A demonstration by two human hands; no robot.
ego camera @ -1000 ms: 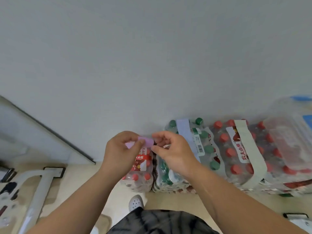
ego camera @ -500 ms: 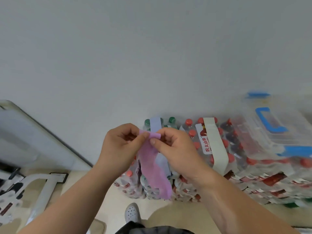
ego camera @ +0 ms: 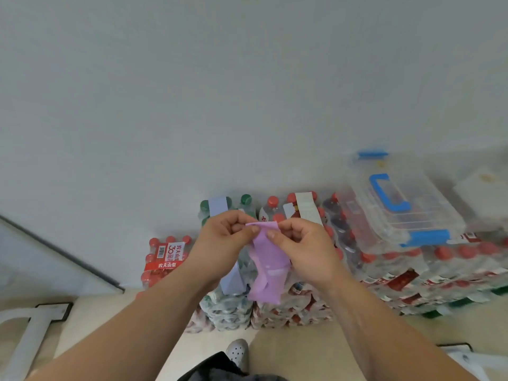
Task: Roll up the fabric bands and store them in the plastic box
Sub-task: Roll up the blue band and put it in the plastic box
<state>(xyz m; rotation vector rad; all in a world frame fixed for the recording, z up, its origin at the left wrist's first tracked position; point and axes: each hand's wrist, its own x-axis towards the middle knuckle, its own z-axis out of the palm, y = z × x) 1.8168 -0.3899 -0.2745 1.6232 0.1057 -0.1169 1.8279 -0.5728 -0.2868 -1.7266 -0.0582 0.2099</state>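
A purple fabric band (ego camera: 268, 266) hangs in front of me, pinched at its top edge by my left hand (ego camera: 220, 243) and my right hand (ego camera: 303, 248). Its loose end dangles down over the bottle packs. A light blue band (ego camera: 218, 206) lies draped over the green-capped bottle pack behind my left hand. A pale green band (ego camera: 308, 209) lies over the red-capped pack behind my right hand. The clear plastic box (ego camera: 395, 207) with blue handle and clips sits shut on top of the packs at the right.
Shrink-wrapped packs of water bottles (ego camera: 384, 273) are stacked along the white wall (ego camera: 247, 92). A lower red-capped pack (ego camera: 165, 259) stands at the left. A white metal frame (ego camera: 30, 328) lies on the floor at the lower left. My shoe (ego camera: 237, 353) shows below.
The purple band has unrolled from a small bunch between my fingers into a long hanging strip. My view has swung right and down, bringing the plastic box into sight.
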